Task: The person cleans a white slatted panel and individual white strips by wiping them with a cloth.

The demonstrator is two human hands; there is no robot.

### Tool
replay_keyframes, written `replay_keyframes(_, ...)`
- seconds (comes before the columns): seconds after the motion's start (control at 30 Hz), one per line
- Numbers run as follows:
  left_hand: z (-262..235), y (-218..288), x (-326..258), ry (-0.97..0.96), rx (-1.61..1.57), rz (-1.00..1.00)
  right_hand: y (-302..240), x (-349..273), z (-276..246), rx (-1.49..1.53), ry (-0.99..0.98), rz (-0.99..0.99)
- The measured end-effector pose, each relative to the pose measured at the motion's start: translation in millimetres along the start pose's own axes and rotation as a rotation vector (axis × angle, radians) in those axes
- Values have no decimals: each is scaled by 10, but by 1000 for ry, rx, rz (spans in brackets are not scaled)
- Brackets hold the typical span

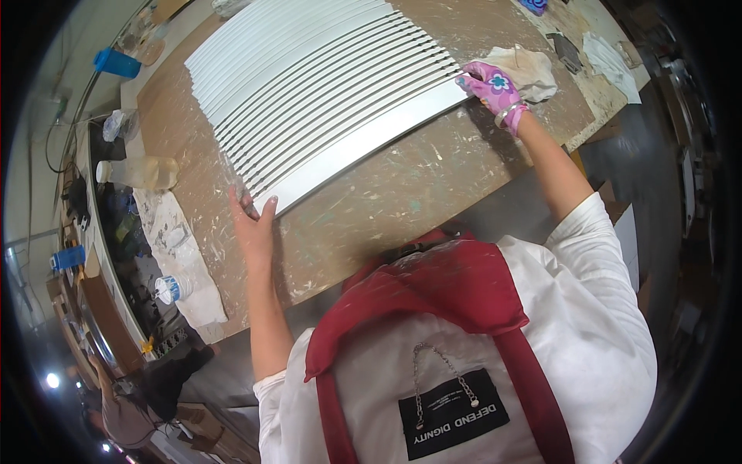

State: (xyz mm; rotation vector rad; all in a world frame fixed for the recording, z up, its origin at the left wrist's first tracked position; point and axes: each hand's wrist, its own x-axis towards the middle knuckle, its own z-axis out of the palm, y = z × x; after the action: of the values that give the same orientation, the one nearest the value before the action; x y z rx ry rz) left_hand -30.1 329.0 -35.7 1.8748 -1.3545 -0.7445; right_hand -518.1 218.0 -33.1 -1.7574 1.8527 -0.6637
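Many long white slats (309, 69) lie in close parallel rows on the worktable. Along their near edge runs a wider flat white board (371, 143). My bare left hand (253, 220) grips the board's left end, thumb toward the near side and fingers curled at the far side. At the other end, my right hand (495, 91), in a pink glove with a flower print, closes round the board's corner. Some of the right fingertips are hidden. I cannot tell whether the board is joined to the slats or apart from them.
A paint-specked brown worktable (433, 178) bears all this. Crumpled cloth (525, 71) lies beyond my right hand. On the left are a jar of pale liquid (143, 172), a small white-and-blue cup (168, 289) and a blue container (116, 63). Another person (127, 410) is at lower left.
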Motion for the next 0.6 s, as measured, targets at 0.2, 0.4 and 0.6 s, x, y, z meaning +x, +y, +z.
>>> replay_keyframes(0.2,-65,13,-51,-32,-30,-42,-91,29,-112,185,-243,179)
replay_keyframes(0.4,-60,240,-185,-85,-165,-143,16,16,-17,277,-259,235)
replay_keyframes(0.6,-77,259,-520,-95,-325,-190,23,-525,-78,396,-125,129)
